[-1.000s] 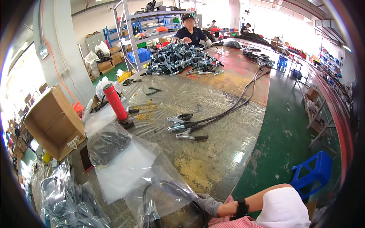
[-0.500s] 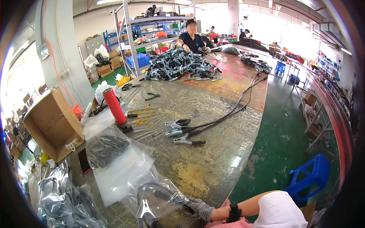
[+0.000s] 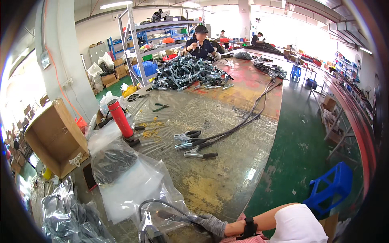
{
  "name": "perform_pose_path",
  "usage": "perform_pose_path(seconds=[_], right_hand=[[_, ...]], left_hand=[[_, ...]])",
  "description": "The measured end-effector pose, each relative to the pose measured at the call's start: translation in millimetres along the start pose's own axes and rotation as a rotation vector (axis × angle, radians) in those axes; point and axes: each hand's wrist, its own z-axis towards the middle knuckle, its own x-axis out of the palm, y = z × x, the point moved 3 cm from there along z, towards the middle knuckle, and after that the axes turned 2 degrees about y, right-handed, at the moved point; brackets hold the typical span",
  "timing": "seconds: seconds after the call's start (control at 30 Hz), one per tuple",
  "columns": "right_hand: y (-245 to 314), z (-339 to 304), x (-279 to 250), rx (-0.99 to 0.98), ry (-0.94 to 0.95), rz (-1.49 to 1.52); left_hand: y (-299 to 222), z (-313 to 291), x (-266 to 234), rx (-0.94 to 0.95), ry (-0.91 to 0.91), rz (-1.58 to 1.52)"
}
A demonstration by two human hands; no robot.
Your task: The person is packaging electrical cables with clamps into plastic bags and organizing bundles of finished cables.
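My right hand (image 3: 211,224), in a grey knitted glove, reaches in from the lower right. It is closed around a black cable (image 3: 172,205) at the mouth of a clear plastic bag (image 3: 172,188). A slim grey-brown shape, perhaps a fingertip, points left from it. The cable loops left to a silver clamp (image 3: 147,222) with dark handles at the lower edge, partly under the film. My left hand is out of view. Further up the table lie cables with silver clamps (image 3: 193,152) on their ends.
Bagged cables (image 3: 67,218) lie at the lower left, near an open cardboard box (image 3: 56,137). Beyond are a red flask (image 3: 120,118), green-handled pliers (image 3: 160,107), yellow rubber bands (image 3: 150,133) and a clamp heap (image 3: 186,73). A co-worker (image 3: 199,46) sits behind it. A blue stool (image 3: 330,188) stands right.
The silver clamp and cable loop at the lower edge have shifted left, and the bag's film has moved. The co-worker has raised a hand holding a small object.
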Motion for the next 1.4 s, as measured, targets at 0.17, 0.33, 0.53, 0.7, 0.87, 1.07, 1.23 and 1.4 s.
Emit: perform_pose_path(seconds=[0.17, 0.33, 0.53, 0.7, 0.87, 1.07, 1.23, 1.4], right_hand=[[-18.1, 10.6, -15.6, -0.111, -0.105, 0.068], [10.7, -20.3, -19.3, -0.096, -0.065, -0.286], [-6.3, -10.3, -41.9, -0.294, 0.027, -0.677], [15.9, -1.8, -11.8, 0.006, -0.023, 0.047], [16.8, -4.1, -17.9, -0.04, -0.107, -0.072], [-9.1, -24.3, -74.0, -0.424, -0.076, -0.903], [-2.3, -39.8, -72.3, -0.595, 0.032, -0.939], [31.3, -65.5, -59.2, -0.875, 0.221, -0.913]], left_hand=[[7.6, 17.8, 10.3, 0.166, -0.163, -0.061], [7.5, 18.5, 6.8, 0.147, -0.133, -0.115], [4.6, 29.2, -0.5, 0.142, -0.083, -0.191], [-4.0, 41.5, -10.7, 0.158, -0.066, -0.255], [-22.6, 62.0, -39.5, 0.199, -0.06, -0.284], [-54.5, 86.7, -64.8, 0.226, -0.001, -0.328], [-79.8, 97.1, -71.5, 0.209, 0.05, -0.378], [-91.0, 95.0, -84.5, 0.15, 0.069, -0.473]])
